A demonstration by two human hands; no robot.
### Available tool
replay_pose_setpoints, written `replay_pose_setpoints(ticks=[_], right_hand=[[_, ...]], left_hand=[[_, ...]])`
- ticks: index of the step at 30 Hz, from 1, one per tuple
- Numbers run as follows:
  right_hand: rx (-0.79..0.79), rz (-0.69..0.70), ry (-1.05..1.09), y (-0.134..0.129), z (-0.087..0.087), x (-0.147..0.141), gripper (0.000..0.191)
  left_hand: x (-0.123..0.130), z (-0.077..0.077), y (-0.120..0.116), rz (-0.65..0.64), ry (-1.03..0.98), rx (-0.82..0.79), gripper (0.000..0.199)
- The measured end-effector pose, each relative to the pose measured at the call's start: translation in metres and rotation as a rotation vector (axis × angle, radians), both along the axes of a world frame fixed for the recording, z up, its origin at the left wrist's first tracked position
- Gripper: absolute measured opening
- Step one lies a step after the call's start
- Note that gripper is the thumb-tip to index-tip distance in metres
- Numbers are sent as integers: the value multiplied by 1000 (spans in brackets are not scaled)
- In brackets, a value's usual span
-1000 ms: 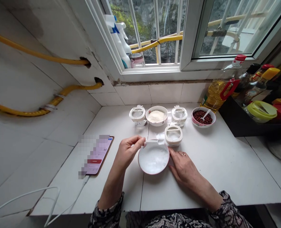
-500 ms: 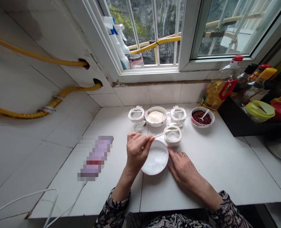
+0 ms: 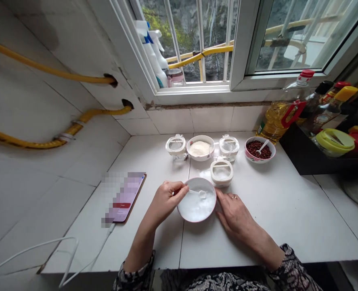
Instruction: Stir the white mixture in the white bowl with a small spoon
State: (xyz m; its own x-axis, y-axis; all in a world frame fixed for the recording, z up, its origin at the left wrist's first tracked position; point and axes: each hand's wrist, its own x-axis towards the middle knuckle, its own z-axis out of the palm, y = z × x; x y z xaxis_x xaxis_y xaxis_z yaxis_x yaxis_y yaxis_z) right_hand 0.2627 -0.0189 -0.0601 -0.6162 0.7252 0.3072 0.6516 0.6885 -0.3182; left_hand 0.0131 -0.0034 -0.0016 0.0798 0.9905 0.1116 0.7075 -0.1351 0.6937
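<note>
In the lower middle of the frame, the left hand point(image 3: 168, 202) pinches the handle end of a small white spoon point(image 3: 202, 194) between thumb and fingertips, the spoon's scoop lying over the inside of a white bowl point(image 3: 208, 186). That bowl stands on the white tiled counter point(image 3: 294, 226) just below the centre of the frame and holds a white substance point(image 3: 196, 209); whether the scoop touches it, I cannot tell. To the right, the right hand point(image 3: 237, 214), a ring on one finger, rests its extended fingertips against the bowl's right edge, the thumb spread apart below them. Just beyond the bowl, slightly right, sits a lidded jar point(image 3: 221, 172). Further up the frame, a bowl of pale grains point(image 3: 200, 158) stands between a left jar point(image 3: 176, 145) and a right jar point(image 3: 229, 146), with a bowl of dark red beans point(image 3: 260, 161) holding another white spoon point(image 3: 262, 147) farther right. A phone point(image 3: 132, 198), partly blurred, lies left of the left hand. An oil bottle point(image 3: 278, 117) with a red cap stands at upper right beside a black box point(image 3: 306, 153) of condiments.
</note>
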Motion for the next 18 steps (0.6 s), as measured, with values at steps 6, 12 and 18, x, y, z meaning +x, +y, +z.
replay_pose_setpoints(ticks=[6, 12, 18], right_hand=[[-20, 6, 6, 0, -1, 1, 72], [-34, 7, 5, 1, -2, 1, 73], [-34, 5, -2, 0, -1, 0, 73]], left_hand=[[14, -1, 1, -24, 118, 53, 41], [18, -3, -2, -52, 116, 60, 40], [10, 1, -1, 8, 21, 34, 40]])
